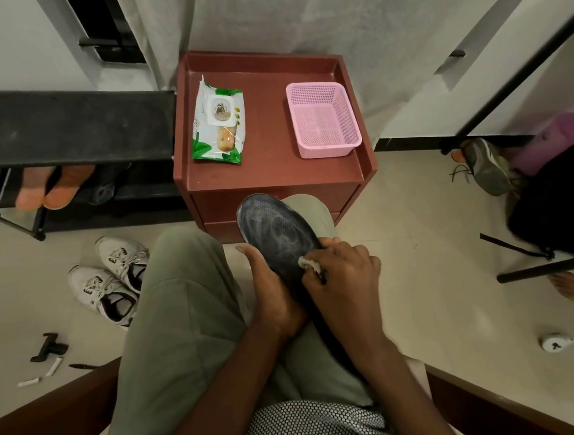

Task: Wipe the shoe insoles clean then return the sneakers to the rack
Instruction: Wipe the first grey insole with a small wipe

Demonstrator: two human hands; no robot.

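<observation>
A dark insole point(276, 232) lies along my right thigh, toe end pointing away from me. My left hand point(272, 294) grips its left edge near the middle. My right hand point(343, 274) pinches a crumpled white wipe point(309, 263) and presses it on the insole's surface; the insole's heel end is hidden under my arms. A pair of white sneakers point(112, 282) stands on the floor to my left. The black shoe rack point(66, 131) is at the far left with other footwear on its lower shelf.
A reddish-brown cabinet point(275, 170) stands just ahead, bearing a pack of wet wipes point(218, 123) and a pink mesh basket point(322, 118). A grey shoe point(486, 167) and a black bag point(559, 202) lie at right. Small black and white items point(47, 349) litter the left floor.
</observation>
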